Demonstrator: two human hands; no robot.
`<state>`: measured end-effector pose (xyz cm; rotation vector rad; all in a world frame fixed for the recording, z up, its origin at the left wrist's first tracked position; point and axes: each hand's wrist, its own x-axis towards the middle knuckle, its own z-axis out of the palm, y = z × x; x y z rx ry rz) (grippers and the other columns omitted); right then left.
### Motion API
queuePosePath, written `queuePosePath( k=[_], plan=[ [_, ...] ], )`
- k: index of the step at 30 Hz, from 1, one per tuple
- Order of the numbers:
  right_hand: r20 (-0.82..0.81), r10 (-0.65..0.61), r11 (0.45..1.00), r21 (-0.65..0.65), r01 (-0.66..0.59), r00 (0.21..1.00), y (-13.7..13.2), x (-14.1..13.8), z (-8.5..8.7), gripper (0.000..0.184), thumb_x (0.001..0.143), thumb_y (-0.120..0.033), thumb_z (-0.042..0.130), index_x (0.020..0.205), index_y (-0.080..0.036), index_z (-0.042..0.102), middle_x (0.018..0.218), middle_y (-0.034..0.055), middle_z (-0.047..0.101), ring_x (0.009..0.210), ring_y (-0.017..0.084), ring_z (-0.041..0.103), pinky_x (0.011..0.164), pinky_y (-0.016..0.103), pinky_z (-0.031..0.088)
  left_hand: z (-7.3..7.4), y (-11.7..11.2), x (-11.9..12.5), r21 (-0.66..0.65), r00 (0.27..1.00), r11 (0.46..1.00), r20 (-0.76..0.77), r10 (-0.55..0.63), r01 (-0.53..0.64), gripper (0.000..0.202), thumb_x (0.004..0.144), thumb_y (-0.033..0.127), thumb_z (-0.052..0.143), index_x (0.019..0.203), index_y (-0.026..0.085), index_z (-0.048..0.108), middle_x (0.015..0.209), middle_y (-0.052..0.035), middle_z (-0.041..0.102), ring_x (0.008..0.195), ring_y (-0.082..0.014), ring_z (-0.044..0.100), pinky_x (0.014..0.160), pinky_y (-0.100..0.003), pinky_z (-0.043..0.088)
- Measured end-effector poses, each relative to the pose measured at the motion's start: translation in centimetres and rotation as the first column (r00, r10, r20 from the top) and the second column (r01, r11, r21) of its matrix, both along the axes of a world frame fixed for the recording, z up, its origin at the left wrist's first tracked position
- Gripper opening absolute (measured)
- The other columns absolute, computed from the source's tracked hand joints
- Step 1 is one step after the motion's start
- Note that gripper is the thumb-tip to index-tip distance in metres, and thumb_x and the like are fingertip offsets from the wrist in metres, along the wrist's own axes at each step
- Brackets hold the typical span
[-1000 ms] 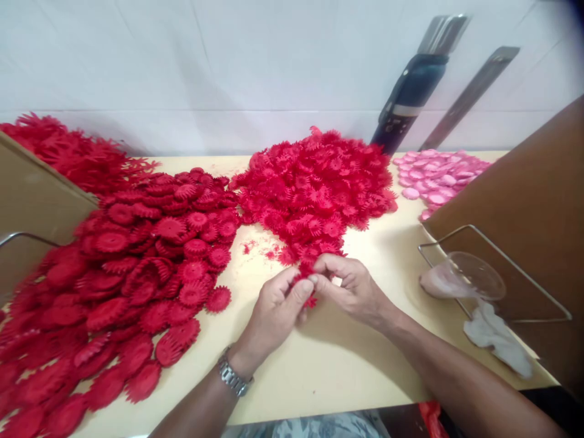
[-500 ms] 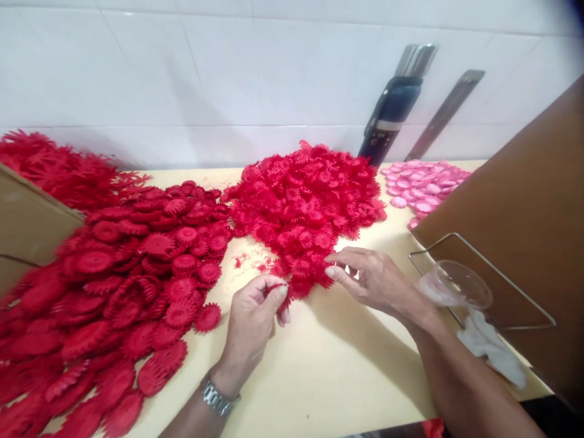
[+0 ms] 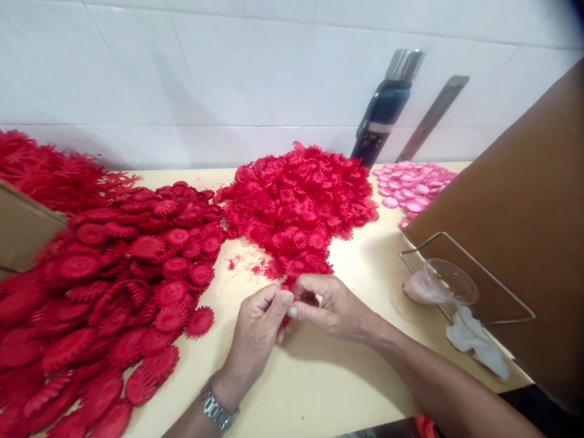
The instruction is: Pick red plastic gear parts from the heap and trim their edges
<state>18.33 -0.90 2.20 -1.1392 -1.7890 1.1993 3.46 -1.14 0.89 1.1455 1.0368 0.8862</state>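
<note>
My left hand [image 3: 258,328], with a metal wristwatch [image 3: 218,406] on its wrist, pinches a small red fringed flower piece [image 3: 286,321] that its fingers mostly hide. My right hand [image 3: 331,307] meets it there, thumb and forefinger closed at the edge of the same piece. Just beyond both hands rises a heap of red fringed flower pieces [image 3: 298,201]. Left of my hands, many red toothed flower discs [image 3: 148,246] lie in a broad, overlapping pile.
Pink discs [image 3: 417,179] lie at the back right, near a dark blue bottle [image 3: 383,112] and a metal strip [image 3: 433,118] against the tiled wall. A cardboard panel [image 3: 515,201], wire frame [image 3: 488,274], plastic cup [image 3: 429,286] and crumpled tissue [image 3: 474,340] stand right. Red strips [image 3: 50,173] fill the far left.
My right hand has come away from the heap, moving left and toward me to meet my left hand. The left hand keeps its pinch. The whole view has shifted slightly.
</note>
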Motion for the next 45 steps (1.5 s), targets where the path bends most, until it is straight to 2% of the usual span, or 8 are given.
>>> queuePosePath(
  k=[4, 10, 18, 23, 28, 32, 37, 45],
  plan=[
    [0.001, -0.122, 0.992, 0.011, 0.122, 0.993, 0.2, 0.6, 0.3, 0.026, 0.082, -0.029, 0.048, 0.060, -0.017, 0.045, 0.053, -0.0046, 0.039, 0.050, 0.007, 0.035, 0.046, 0.020, 0.029, 0.5, 0.1, -0.1, 0.014, 0.997, 0.997, 0.014, -0.081, 0.081, 0.021, 0.077, 0.034, 0.057, 0.067, 0.016, 0.050, 0.047, 0.0035, 0.051, 0.044, -0.0074, 0.044, 0.045, -0.018, 0.033],
    [0.025, -0.324, 0.938, 0.140, 0.318, 0.946, 0.0, 0.2, 0.5, 0.023, 0.081, -0.029, 0.048, 0.061, -0.017, 0.051, 0.053, -0.0020, 0.045, 0.052, 0.010, 0.040, 0.047, 0.022, 0.032, 0.1, -0.1, 0.0, 0.029, 0.996, 0.998, 0.075, 0.053, -0.055, 0.018, 0.075, 0.029, 0.059, 0.066, 0.016, 0.050, 0.045, 0.0056, 0.047, 0.040, -0.0065, 0.042, 0.041, -0.018, 0.031],
    [0.081, -0.388, 0.915, 0.155, 0.373, 0.918, 0.1, 0.2, 0.5, 0.028, 0.078, -0.027, 0.048, 0.053, -0.019, 0.038, 0.051, -0.0046, 0.031, 0.048, 0.008, 0.029, 0.045, 0.023, 0.024, -0.5, -0.2, -0.1, 0.112, 0.991, 0.987, 0.082, 0.105, -0.114, 0.017, 0.074, 0.026, 0.060, 0.064, 0.016, 0.052, 0.054, 0.0057, 0.042, 0.043, -0.0047, 0.036, 0.040, -0.018, 0.028],
    [0.043, -0.541, 0.821, 0.241, 0.517, 0.840, 1.0, 2.3, 0.5, 0.022, 0.080, -0.027, 0.045, 0.059, -0.019, 0.042, 0.053, -0.0044, 0.036, 0.048, 0.008, 0.031, 0.045, 0.022, 0.025, -0.3, -0.2, -0.6, 0.096, 0.984, 0.983, 0.106, 0.144, -0.155, 0.019, 0.074, 0.030, 0.060, 0.065, 0.017, 0.050, 0.051, 0.0061, 0.041, 0.042, -0.0053, 0.035, 0.039, -0.018, 0.026],
    [0.408, -0.426, 0.885, 0.372, 0.279, 0.808, 1.1, 3.6, 1.0, 0.023, 0.074, -0.018, 0.048, 0.052, -0.018, 0.043, 0.049, -0.0041, 0.037, 0.047, 0.008, 0.033, 0.047, 0.023, 0.026, 0.4, 0.3, -0.4, 0.046, 0.990, 0.991, 0.063, 0.126, -0.129, 0.010, 0.070, 0.025, 0.061, 0.068, 0.016, 0.057, 0.048, 0.0051, 0.047, 0.040, -0.0059, 0.040, 0.039, -0.018, 0.028],
    [0.507, -0.391, 0.889, 0.423, 0.174, 0.768, 1.0, 4.1, 1.5, 0.014, 0.074, -0.018, 0.051, 0.076, -0.020, 0.064, 0.071, 0.0004, 0.060, 0.057, 0.011, 0.047, 0.053, 0.023, 0.034, 0.5, 0.9, -0.6, -0.009, 0.968, 0.974, 0.112, 0.226, -0.227, 0.010, 0.065, 0.021, 0.063, 0.073, 0.015, 0.061, 0.048, 0.0057, 0.047, 0.039, -0.0058, 0.039, 0.039, -0.018, 0.028],
    [0.419, -0.416, 0.880, 0.408, 0.242, 0.807, 0.9, 3.6, 1.5, 0.016, 0.079, -0.021, 0.050, 0.078, -0.018, 0.065, 0.071, 0.0023, 0.061, 0.059, 0.012, 0.050, 0.058, 0.025, 0.038, 0.1, 0.7, -0.8, 0.062, 0.981, 0.981, 0.083, 0.176, -0.181, 0.017, 0.071, 0.025, 0.062, 0.060, 0.016, 0.052, 0.049, 0.0056, 0.045, 0.044, -0.0058, 0.040, 0.042, -0.018, 0.029],
    [0.070, -0.107, 0.990, 0.103, 0.100, 0.992, 0.0, 0.9, 0.9, 0.021, 0.081, -0.035, 0.055, 0.075, -0.015, 0.060, 0.065, 0.0000, 0.057, 0.057, 0.009, 0.047, 0.051, 0.021, 0.036, -0.3, 0.2, -0.6, 0.133, 0.997, 0.988, 0.019, 0.078, -0.080, 0.034, 0.079, 0.037, 0.057, 0.055, 0.016, 0.046, 0.049, 0.0053, 0.041, 0.047, -0.0060, 0.037, 0.046, -0.019, 0.030]
  ],
)
